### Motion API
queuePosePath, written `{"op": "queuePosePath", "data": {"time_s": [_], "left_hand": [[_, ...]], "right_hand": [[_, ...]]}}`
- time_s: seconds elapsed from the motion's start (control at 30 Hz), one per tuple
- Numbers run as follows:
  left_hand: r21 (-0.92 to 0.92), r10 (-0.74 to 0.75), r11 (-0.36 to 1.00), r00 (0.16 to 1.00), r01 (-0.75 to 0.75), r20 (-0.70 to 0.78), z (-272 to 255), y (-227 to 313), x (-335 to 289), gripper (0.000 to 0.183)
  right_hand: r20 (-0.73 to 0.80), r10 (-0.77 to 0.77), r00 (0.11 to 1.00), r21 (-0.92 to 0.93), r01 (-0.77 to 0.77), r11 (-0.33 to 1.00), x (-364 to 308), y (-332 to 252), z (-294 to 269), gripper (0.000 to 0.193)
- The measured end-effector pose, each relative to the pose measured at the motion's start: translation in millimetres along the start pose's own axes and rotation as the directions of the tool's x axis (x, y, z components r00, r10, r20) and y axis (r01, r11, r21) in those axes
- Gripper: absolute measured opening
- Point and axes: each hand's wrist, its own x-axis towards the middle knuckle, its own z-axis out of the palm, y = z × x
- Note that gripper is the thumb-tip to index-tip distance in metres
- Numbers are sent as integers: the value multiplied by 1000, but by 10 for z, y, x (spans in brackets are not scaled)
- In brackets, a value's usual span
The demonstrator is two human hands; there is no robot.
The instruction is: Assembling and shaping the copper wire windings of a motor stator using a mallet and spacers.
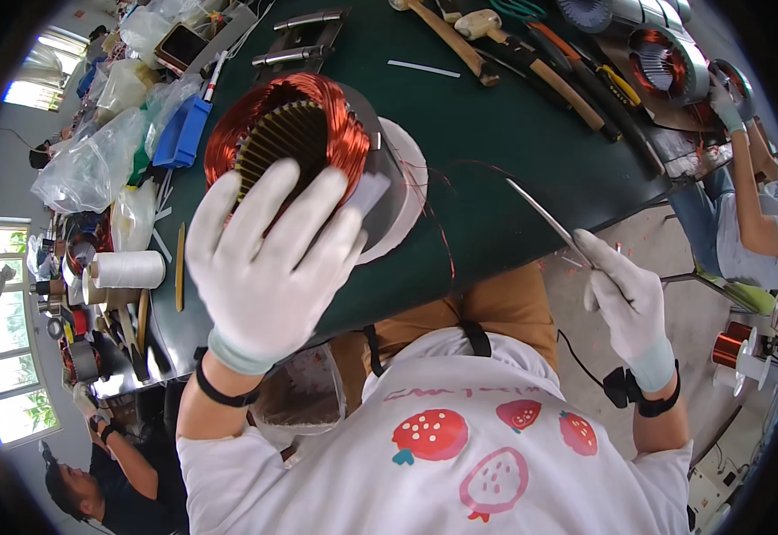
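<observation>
My left hand [268, 254], in a white glove, lies over the front of a motor stator [349, 134] with copper windings, its fingers spread across the opening. A whitish translucent strip [369, 192] shows beside the fingertips. The stator sits on a round white pad [411, 169] on the dark green tabletop. From its right side trail thin copper wires [447, 236]. My right hand [625, 299], also gloved, is closed around a slim, pointed metal tool [545, 209], maybe scissors; the grip hides its handle. The tip points up and left, apart from the stator.
Mallets [451, 40], pliers [616, 85] and rods lie along the far right. A blue tray [182, 132], plastic bags [94, 169] and a white thread spool [128, 269] crowd the left. Another stator [670, 67] stands far right, near a co-worker's gloved hand [726, 105].
</observation>
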Motion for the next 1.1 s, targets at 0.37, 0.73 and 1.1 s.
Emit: {"op": "queuePosePath", "data": {"time_s": [0.37, 0.73, 1.1], "left_hand": [[-231, -84, 969, 996, 83, 6, 24, -218, -291, 32], [-315, -255, 920, 966, 234, -28, 305, 131, -60, 32], [-629, -252, 660, 909, 412, 331, 477, -1065, 534, 29]], "right_hand": [[320, -272, 908, -313, 372, 874, 287, -715, 346, 68], [270, -234, 934, -625, 355, 695, 678, -895, 563, 57], [281, -266, 922, -276, 343, 898, 836, -735, 569, 51]]}}
